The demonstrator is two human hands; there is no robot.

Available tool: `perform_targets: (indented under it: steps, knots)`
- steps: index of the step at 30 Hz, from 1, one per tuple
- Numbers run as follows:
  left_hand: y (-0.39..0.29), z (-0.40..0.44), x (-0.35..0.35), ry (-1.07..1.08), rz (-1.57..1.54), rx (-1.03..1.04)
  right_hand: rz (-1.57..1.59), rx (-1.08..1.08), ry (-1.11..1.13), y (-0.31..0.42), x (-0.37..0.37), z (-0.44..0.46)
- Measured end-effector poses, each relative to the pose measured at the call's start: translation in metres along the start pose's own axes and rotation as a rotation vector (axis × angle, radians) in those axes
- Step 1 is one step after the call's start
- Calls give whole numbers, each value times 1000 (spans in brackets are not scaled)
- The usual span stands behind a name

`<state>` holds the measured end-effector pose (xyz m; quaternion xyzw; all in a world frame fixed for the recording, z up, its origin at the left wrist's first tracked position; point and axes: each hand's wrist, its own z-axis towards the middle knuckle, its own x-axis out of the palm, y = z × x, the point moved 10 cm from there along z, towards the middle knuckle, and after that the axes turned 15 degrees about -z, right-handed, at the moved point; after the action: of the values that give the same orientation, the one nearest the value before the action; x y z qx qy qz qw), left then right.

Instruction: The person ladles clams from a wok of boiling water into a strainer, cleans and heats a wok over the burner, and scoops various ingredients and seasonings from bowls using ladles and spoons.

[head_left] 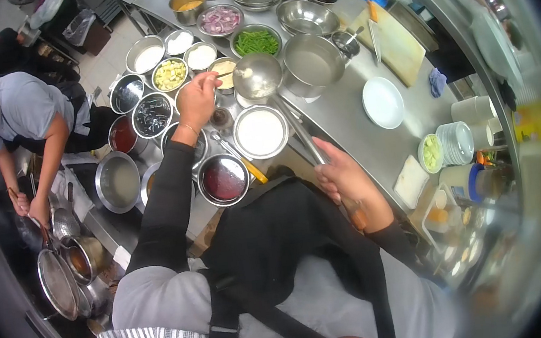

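Observation:
My right hand [346,179] is wrapped round the handle of a large steel ladle [268,79], whose bowl hangs above the metal containers. Pinched in my left hand [196,104] is a small spoon [227,74], its tip over the ladle's bowl. A little pale, creamy stuff shows at the spoon's tip and inside the bowl. Just below the ladle stands a container of white liquid [261,132]. Nearer to me is a bowl of dark red liquid [223,178]. A container of pale beige powder [224,71] sits beside my left fingers.
Chopped green vegetables [256,40], sliced red onion [220,21] and yellow cubes [170,74] fill nearby bowls. A steel pot [313,62], a white plate [383,103] and a knife [375,40] on a cutting board [397,48] lie rightward. A co-worker [37,109] holds a strainer [59,284] at left.

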<state>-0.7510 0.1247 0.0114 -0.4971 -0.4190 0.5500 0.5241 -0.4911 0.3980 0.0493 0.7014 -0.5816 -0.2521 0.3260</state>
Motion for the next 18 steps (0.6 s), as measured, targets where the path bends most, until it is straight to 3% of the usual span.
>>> perform_targets:
  steps: [1, 3, 4, 9, 11, 18]
  knots:
    - [-10, -6, 4, 2, -1, -2, 26, -2, 16, 1, 1, 3]
    - [-58, -19, 16, 87, 217, 270, 51, 8, 21, 0, 1, -3]
    - [-66, -21, 14, 72, 194, 303, 72, 17, 27, 0, 0, -7]
    - [-42, 11, 3, 127, 249, 158, 23, 79, -7, -17, -15, -54]
    - [-21, 28, 21, 323, 387, 133, 27, 80, -36, -29, -23, -70]
    - [33, 68, 65, 461, 543, 20, 109, 79, -125, -61, -27, -95]
